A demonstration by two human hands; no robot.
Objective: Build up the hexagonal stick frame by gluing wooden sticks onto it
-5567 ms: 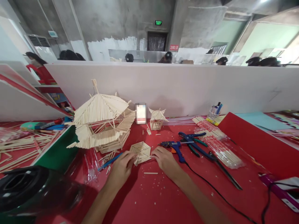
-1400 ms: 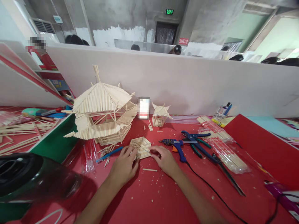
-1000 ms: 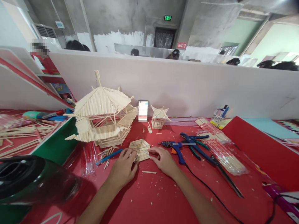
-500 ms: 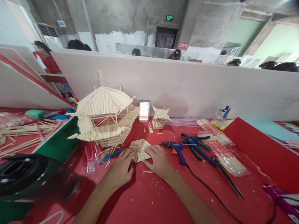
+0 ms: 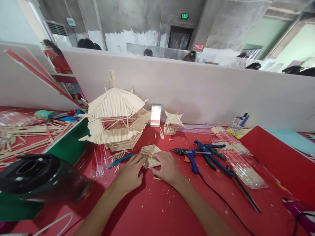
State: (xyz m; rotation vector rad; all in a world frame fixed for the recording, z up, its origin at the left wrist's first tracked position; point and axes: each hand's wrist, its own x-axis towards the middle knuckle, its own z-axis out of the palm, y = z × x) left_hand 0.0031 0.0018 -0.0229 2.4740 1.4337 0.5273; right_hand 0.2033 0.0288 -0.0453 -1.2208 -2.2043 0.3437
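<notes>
A small flat hexagon of glued wooden sticks lies on the red table. My left hand rests at its near left edge, fingertips touching it. My right hand lies on its near right part, fingers pressing on the sticks. A loose short stick lies under my right hand's edge. Just behind stands a large stick pagoda, and a tiny stick pavilion is further back.
A blue glue gun with a black cord, blue pliers and bagged sticks lie to the right. A blue pen, a dark jar and a green board are left. A white partition backs the table.
My right hand has slid left onto the hexagon's near right part, covering the loose stick that lay in front of it. The view has shifted slightly.
</notes>
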